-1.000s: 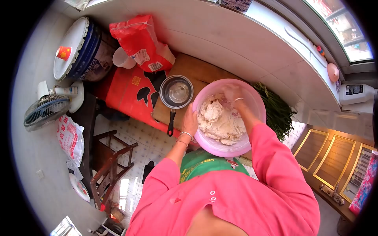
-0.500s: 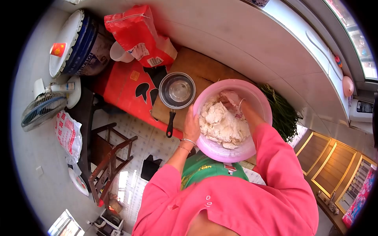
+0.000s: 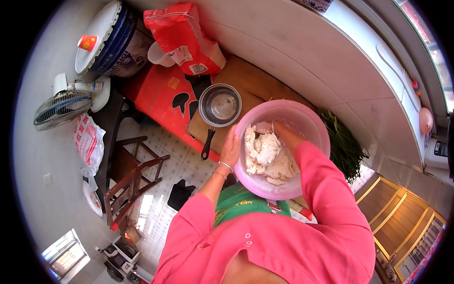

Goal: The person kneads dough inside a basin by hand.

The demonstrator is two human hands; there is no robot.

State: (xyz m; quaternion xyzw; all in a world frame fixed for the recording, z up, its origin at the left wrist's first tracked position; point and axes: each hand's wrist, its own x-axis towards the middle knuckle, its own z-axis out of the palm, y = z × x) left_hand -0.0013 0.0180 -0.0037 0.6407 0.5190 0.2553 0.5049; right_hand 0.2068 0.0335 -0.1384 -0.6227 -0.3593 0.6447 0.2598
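A pink bowl [image 3: 318,124] holds a lumpy mass of pale dough [image 3: 274,158]. My left hand [image 3: 230,149] grips the bowl's left rim, with the fingers against its outer wall. Inside the bowl, my right hand [image 3: 269,128] is at the upper side of the dough, its fingers mostly hidden by the dough and the wrist. Left of the bowl, a small metal pan [image 3: 222,105] with a black handle rests on a wooden board [image 3: 250,80]. Green leafy stalks [image 3: 343,146] lie to the right of the bowl.
Behind the pan stands a red bag [image 3: 184,40] beside a white cup [image 3: 160,56]. A large bucket [image 3: 124,49], a fan [image 3: 64,108] and a wooden chair [image 3: 135,173] are on the left. A wall runs behind the board.
The right hand has moved left within the bowl, and the dough has been folded into a more bunched shape. The left hand stays on the rim. The view has shifted.
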